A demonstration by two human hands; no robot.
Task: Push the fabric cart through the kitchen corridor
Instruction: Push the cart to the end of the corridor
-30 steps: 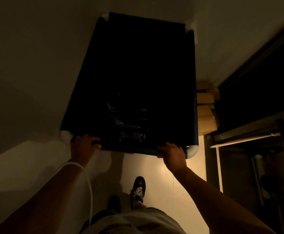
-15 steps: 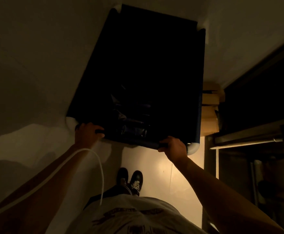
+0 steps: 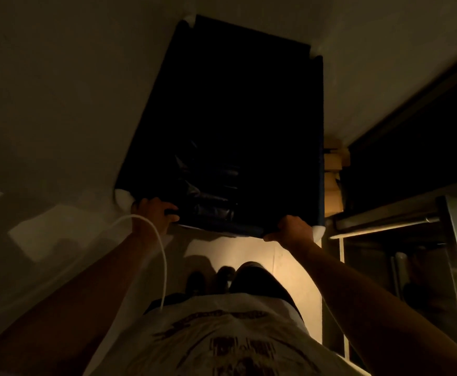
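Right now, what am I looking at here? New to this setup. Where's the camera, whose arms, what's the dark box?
There is no robot: this is a person, filmed by one wide-angle camera worn on their head, looking forward and down. So the two bare arms coming up from the bottom are the wearer's own, with their printed T-shirt and shoes below.

The big dark rectangle is a fabric cart seen from above, with white corner fittings. Something dark and shiny, perhaps plastic, lies inside; the light is too dim to say more.

The left hand and the right hand each grip the cart's near rim, close to its corners. A white cable loops over the left forearm.

To the right sit cardboard boxes and a metal shelf unit. The floor is pale.
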